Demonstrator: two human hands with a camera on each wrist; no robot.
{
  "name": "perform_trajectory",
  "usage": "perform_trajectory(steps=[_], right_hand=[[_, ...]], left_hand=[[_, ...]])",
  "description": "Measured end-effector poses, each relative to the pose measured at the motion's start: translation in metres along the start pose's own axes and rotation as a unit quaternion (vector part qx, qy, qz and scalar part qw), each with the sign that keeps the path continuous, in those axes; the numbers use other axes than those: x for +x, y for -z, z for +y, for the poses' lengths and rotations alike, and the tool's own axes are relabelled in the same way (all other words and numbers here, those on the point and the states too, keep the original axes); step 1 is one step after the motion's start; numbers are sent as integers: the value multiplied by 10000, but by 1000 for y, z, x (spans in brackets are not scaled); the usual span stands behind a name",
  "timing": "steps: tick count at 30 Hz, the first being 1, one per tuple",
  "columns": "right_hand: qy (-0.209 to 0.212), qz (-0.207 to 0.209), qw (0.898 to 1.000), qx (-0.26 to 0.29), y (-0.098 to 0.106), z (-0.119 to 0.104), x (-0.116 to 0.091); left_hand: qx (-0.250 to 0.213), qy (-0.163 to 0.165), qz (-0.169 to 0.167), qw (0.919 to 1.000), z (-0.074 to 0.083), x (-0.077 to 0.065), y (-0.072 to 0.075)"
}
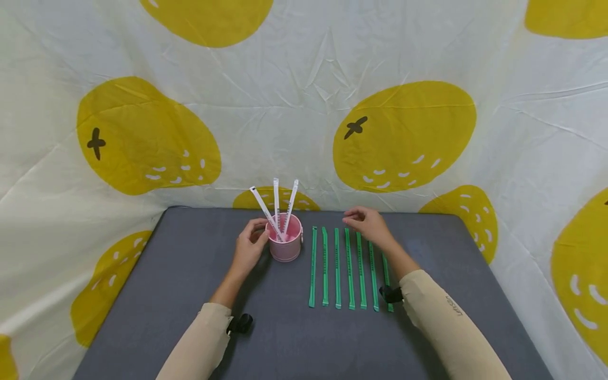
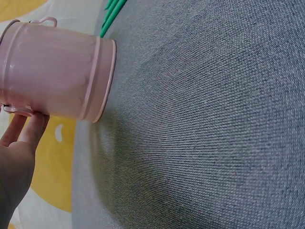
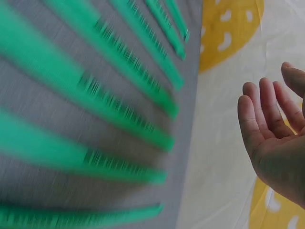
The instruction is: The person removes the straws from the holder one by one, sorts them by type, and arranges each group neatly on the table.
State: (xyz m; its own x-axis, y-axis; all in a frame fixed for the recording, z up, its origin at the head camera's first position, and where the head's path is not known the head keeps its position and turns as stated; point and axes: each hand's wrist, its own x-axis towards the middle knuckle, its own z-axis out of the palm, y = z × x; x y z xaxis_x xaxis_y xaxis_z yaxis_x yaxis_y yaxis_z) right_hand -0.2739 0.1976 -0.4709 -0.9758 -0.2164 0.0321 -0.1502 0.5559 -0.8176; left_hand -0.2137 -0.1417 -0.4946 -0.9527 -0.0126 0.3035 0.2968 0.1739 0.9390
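Note:
A small pink bucket stands upright on the dark grey table, with three slim white wrapped sticks, straw-like and printed, leaning out of it. At its left side is my left hand; in the left wrist view its fingertips touch the bucket wall beside a small side loop. Right of the bucket lie several slim green wrapped sticks with dark print, side by side in a row. Above the far ends of the right-hand ones hovers my right hand, fingers loosely bent and holding nothing.
Behind the grey table hangs a pale cloth with large yellow fruit prints, close to the table's back edge. A dark wrist camera on the right arm is over the near ends of the rightmost green sticks.

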Motion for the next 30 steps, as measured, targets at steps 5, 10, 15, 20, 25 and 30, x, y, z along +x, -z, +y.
perform_trajectory(steps=[5, 10, 15, 20, 25, 30], right_hand=[[305, -67, 9994, 174, -24, -19, 16], [421, -265, 9975, 502, -45, -38, 32], [425, -395, 9951, 805, -65, -57, 46], [374, -400, 9938, 963, -81, -71, 57], [472, -299, 9944, 897, -94, -81, 65], [479, -69, 9943, 945, -101, -87, 70]], left_hand=[[-57, 3, -21, 10000, 0, -1, 0], [-68, 18, -29, 10000, -1, -1, 1], [-9, 13, -29, 10000, -3, -1, 2], [-23, -3, -72, 10000, -2, 0, 2], [2, 60, -69, 10000, -2, 0, 2], [-12, 62, -70, 10000, -1, 0, 1]])
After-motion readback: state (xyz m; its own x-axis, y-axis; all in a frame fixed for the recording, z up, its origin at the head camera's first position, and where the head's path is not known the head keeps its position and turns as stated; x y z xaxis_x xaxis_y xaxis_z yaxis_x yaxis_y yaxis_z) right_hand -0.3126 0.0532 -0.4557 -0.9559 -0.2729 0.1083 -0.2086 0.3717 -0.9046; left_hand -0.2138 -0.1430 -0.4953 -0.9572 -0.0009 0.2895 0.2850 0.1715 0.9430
